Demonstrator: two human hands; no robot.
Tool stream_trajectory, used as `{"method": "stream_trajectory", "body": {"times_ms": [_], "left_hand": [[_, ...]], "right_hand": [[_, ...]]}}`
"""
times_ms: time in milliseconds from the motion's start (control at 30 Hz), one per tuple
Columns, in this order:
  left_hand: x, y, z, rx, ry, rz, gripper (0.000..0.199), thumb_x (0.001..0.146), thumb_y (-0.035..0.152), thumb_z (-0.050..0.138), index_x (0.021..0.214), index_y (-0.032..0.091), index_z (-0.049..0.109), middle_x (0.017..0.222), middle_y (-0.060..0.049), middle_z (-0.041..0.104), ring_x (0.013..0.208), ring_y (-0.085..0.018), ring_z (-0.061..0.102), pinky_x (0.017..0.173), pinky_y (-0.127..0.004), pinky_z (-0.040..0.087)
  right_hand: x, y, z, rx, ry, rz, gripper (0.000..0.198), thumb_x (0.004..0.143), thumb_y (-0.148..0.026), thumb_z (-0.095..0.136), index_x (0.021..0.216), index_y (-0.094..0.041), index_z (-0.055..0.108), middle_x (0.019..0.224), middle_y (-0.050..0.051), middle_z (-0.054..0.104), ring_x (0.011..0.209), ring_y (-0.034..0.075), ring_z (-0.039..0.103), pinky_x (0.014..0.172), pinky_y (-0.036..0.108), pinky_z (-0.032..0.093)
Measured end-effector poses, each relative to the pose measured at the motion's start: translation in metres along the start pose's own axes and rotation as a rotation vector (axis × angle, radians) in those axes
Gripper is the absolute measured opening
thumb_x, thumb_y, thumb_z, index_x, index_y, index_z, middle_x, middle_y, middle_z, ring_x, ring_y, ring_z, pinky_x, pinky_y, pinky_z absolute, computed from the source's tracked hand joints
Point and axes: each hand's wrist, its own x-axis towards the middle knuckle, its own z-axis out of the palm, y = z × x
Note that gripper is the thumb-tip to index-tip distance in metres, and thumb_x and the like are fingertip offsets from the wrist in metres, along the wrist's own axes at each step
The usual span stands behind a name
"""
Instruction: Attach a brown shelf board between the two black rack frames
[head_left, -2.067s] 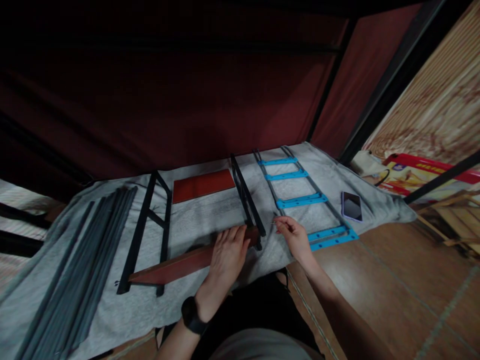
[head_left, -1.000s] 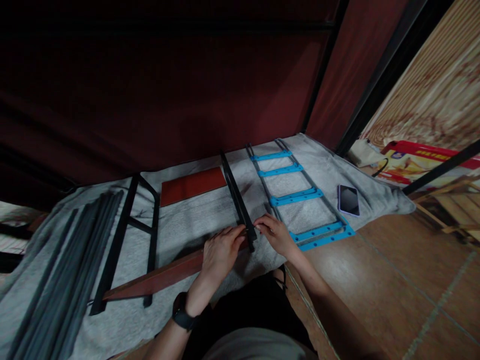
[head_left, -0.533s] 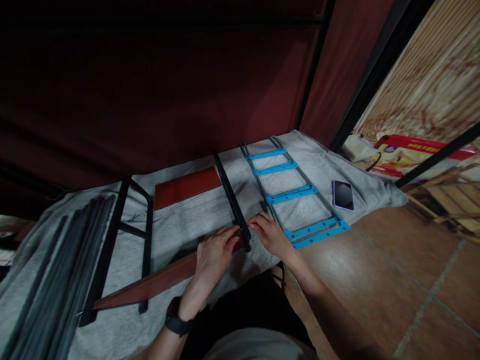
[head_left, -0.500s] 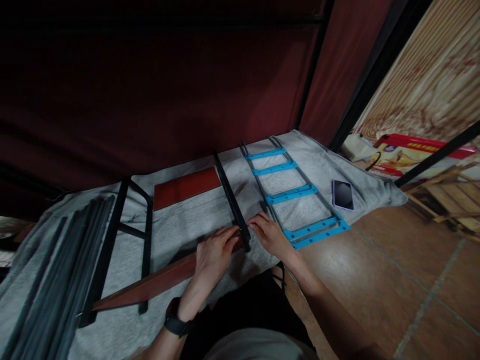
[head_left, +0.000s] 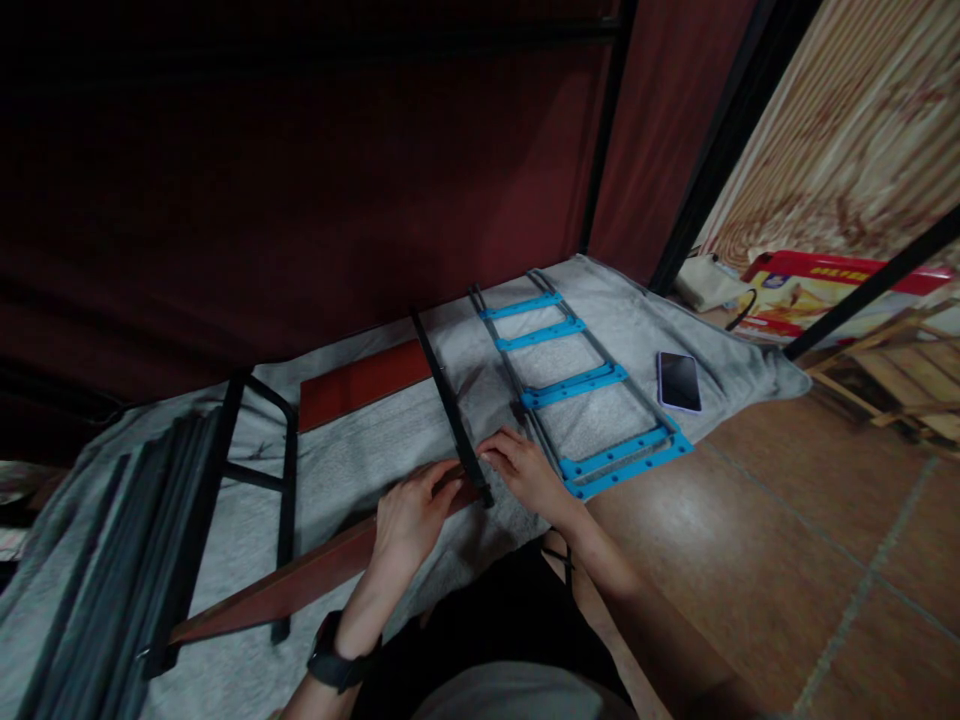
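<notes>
— Reddish-brown board (head_left: 300, 582) under your left hand (head_left: 407, 518): why press on it like that?

— I lay my left hand flat over its near end, fingers spread and resting on top rather than wrapped round it. My guess is that it keeps the board from sliding on the grey cloth (head_left: 360, 455) while its end meets the black bar (head_left: 450, 410).

— And your right hand (head_left: 525, 472)?

— It sits just on the other side of that bar, fingers curled in and pinched together at the corner where board and bar touch. Whether something small is between the fingertips I cannot tell; it is too dark and tiny there.

— Where does the board run?

— From the joint at my hands down to the left, across the black frame (head_left: 255, 480) lying on the cloth. A second red panel (head_left: 365, 382) lies flat further back, touching the same bar.

— What else is laid out?

— A rack with blue crosspieces (head_left: 577, 385) just right of my right hand, a phone (head_left: 679, 381) beside it, and a bundle of grey rods (head_left: 112, 580) far left. Everything lies spread on the cloth, probably so parts stay in reach and off the tiled floor (head_left: 787, 560).
</notes>
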Motion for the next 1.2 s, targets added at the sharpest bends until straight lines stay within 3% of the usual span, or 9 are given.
{"method": "stream_trajectory", "body": {"times_ms": [233,500,667,867,1067,1200], "left_hand": [[-0.002,0.000,0.005,0.019,0.058,0.087,0.032,0.097,0.032,0.049,0.123,0.029,0.068,0.117,-0.002,0.073,0.106,-0.021,0.068,0.090,-0.031,0.051],[-0.006,0.007,0.003,-0.006,0.039,0.079,0.034,0.094,0.027,0.054,0.127,0.025,0.061,0.118,-0.003,0.072,0.109,-0.022,0.067,0.094,-0.034,0.049],[-0.011,0.008,0.002,0.015,0.067,0.167,0.062,0.089,0.041,0.064,0.146,0.027,0.044,0.121,-0.005,0.070,0.110,-0.024,0.065,0.095,-0.036,0.048],[-0.011,0.012,0.005,0.081,0.102,0.227,0.054,0.095,0.049,0.054,0.146,0.030,0.048,0.120,-0.006,0.070,0.108,-0.025,0.065,0.095,-0.039,0.047],[-0.010,0.012,0.006,0.076,0.103,0.217,0.053,0.094,0.045,0.057,0.143,0.028,0.051,0.118,-0.007,0.072,0.107,-0.025,0.066,0.096,-0.039,0.047],[-0.010,0.012,0.007,0.076,0.112,0.250,0.053,0.095,0.044,0.055,0.144,0.026,0.049,0.118,-0.007,0.072,0.103,-0.025,0.068,0.094,-0.039,0.048]], "right_hand": [[0.000,0.002,0.005,0.049,0.038,0.010,0.017,0.101,-0.026,0.050,0.097,-0.023,0.067,0.092,0.002,0.062,0.085,0.015,0.061,0.080,0.027,0.048],[-0.001,0.004,0.017,0.059,0.110,0.110,0.023,0.100,-0.033,0.049,0.090,-0.022,0.066,0.083,0.002,0.064,0.076,0.016,0.061,0.074,0.027,0.046],[-0.003,0.002,0.022,-0.009,0.140,0.121,0.032,0.101,-0.043,0.045,0.082,-0.022,0.061,0.077,0.002,0.061,0.073,0.017,0.059,0.069,0.027,0.042],[-0.005,0.004,0.030,-0.068,0.192,0.189,0.043,0.101,-0.053,0.037,0.073,-0.024,0.053,0.070,0.002,0.058,0.069,0.019,0.058,0.065,0.031,0.041],[-0.006,0.001,0.035,-0.004,0.232,0.229,0.043,0.101,-0.053,0.037,0.076,-0.024,0.057,0.072,0.005,0.063,0.069,0.021,0.061,0.066,0.035,0.046],[-0.011,0.000,0.031,0.090,0.223,0.237,0.033,0.100,-0.047,0.041,0.099,-0.023,0.063,0.086,0.006,0.068,0.078,0.020,0.064,0.074,0.035,0.050]]}}
